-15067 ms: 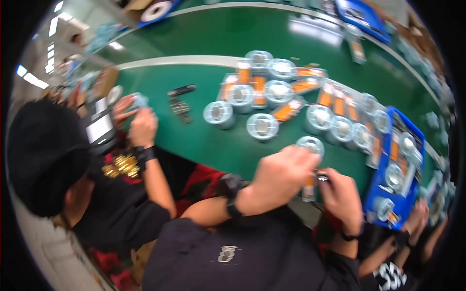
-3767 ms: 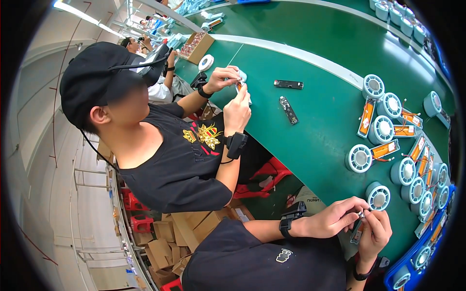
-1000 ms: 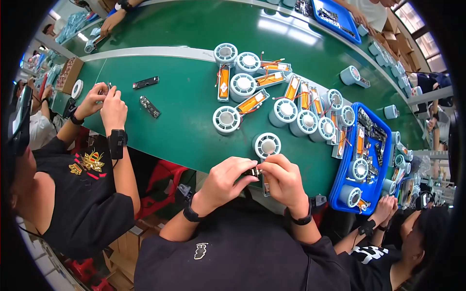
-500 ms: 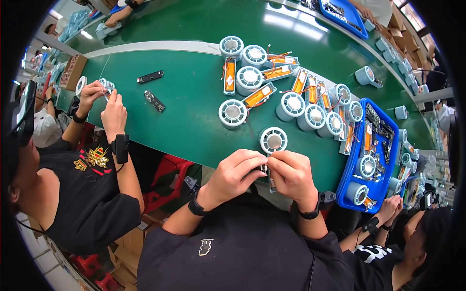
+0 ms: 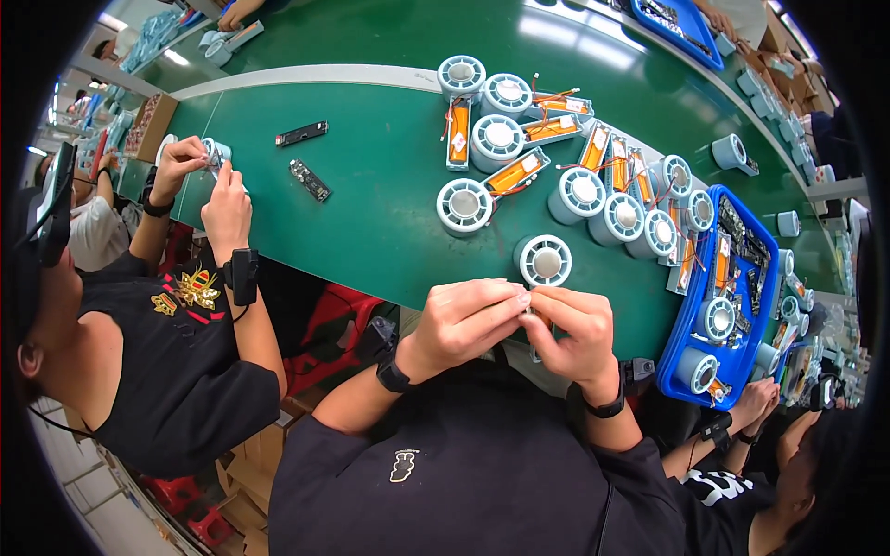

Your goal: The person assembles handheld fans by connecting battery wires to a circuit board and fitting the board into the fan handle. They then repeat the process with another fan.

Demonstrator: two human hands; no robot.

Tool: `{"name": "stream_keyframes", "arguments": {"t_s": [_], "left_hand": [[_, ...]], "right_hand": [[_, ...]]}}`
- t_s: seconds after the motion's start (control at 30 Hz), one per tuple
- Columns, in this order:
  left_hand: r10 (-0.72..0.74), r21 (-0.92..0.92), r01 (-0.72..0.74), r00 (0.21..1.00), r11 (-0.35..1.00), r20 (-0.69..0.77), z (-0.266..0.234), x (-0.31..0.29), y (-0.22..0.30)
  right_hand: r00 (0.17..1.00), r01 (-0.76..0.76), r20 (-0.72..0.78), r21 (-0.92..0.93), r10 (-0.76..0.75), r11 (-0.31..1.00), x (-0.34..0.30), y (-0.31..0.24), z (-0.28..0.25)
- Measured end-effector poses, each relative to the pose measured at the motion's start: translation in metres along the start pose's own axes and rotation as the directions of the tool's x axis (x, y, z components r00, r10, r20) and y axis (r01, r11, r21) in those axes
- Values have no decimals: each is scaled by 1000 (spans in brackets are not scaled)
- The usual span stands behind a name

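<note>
In front of me is a light-blue handheld fan body (image 5: 543,260) with a round slotted head and a silver disc in its middle. Its handle points toward me, mostly hidden under my fingers. My left hand (image 5: 466,322) is closed in a pinch at the near side of the fan head. Close against it, my right hand (image 5: 577,332) also pinches, thumb and forefinger meeting the left fingertips over the handle. Whatever sits between the fingertips is too small and covered to make out.
Several similar fan bodies (image 5: 464,206) with orange batteries and red wires lie beyond my hands. To the right stands a blue tray (image 5: 664,378) holding circuit boards and fan bodies. Two dark circuit boards (image 5: 310,180) lie left. Co-workers sit at both sides; one's hands (image 5: 225,208) work at left.
My fingertips have drawn together, and the small dark piece seen between them is now hidden. The whole view has shifted slightly. A far co-worker's hand has moved off a light-blue part.
</note>
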State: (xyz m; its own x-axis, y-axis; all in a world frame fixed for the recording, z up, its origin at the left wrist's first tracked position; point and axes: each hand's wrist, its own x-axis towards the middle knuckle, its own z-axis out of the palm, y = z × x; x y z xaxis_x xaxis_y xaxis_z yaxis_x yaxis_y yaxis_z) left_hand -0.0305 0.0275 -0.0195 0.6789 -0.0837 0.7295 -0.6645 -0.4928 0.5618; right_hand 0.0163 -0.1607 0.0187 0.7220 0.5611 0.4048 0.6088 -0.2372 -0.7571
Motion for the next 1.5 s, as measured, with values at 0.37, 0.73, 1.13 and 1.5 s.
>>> {"name": "stream_keyframes", "arguments": {"t_s": [0.37,0.73,1.13,1.5], "left_hand": [[-134,95,134,991,986,-1,2,0,2],[-313,75,309,949,948,49,-6,5,3],[-191,-2,199,940,980,281,-14,9,-1],[-192,4,199,939,980,284,-9,10,5]], "right_hand": [[990,28,-127,-239,-59,971,-3,-4,7],[944,178,329,-447,-24,877,-2,-15,-15],[970,-51,-243,-218,-4,975,-27,14,9],[981,21,-188,-177,-55,984,-28,16,17]]}}
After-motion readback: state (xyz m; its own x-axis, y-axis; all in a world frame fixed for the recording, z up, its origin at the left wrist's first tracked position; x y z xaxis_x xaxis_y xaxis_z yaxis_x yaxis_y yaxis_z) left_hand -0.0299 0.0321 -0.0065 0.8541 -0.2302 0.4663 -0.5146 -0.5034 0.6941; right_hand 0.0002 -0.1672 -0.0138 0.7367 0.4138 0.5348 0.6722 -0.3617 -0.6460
